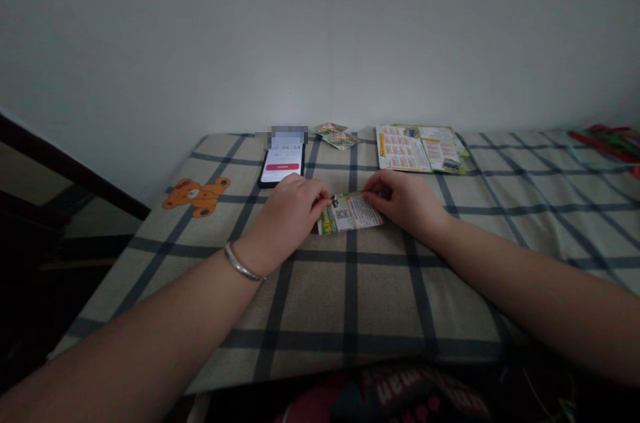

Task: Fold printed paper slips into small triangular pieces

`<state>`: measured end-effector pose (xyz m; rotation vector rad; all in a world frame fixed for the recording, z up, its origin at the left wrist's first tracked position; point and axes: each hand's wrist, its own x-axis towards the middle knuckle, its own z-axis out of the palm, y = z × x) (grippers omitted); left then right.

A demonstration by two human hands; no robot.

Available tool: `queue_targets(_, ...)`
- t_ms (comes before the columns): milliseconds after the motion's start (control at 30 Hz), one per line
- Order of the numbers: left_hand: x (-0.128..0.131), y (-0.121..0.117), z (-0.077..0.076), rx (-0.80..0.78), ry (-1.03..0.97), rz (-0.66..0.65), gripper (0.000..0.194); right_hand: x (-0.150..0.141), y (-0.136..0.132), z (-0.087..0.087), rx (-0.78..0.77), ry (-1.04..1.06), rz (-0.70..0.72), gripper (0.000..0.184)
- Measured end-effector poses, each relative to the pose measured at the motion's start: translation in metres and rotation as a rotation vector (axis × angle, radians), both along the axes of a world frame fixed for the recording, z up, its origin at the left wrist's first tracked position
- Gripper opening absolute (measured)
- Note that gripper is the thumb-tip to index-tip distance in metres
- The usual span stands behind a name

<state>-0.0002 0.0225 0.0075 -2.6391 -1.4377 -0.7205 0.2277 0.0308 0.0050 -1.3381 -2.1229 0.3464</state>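
Note:
A small printed paper leaflet (350, 212) with a QR code lies on the checked cloth (350, 289) in the middle of the bed. My left hand (287, 216), with a silver bangle on the wrist, pinches its left edge with curled fingers. My right hand (407, 199) pinches its upper right edge, fingers closed on the paper. Both hands rest on the cloth.
A phone (281, 165) with a lit screen lies beyond my left hand. Two small folded paper pieces (336, 135) sit near the wall. A larger printed flyer (420, 149) lies at the back right. Red and green items (607, 139) sit at the far right. A bear print (197, 195) marks the cloth's left side.

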Motion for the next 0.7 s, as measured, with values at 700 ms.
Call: queue_targets(700,-0.0003,-0.0027,0.0028,0.006,0.174,0.098,0.013,-0.0011,0.0005,0.0016,-0.028,-0.159,-0.081,0.010)
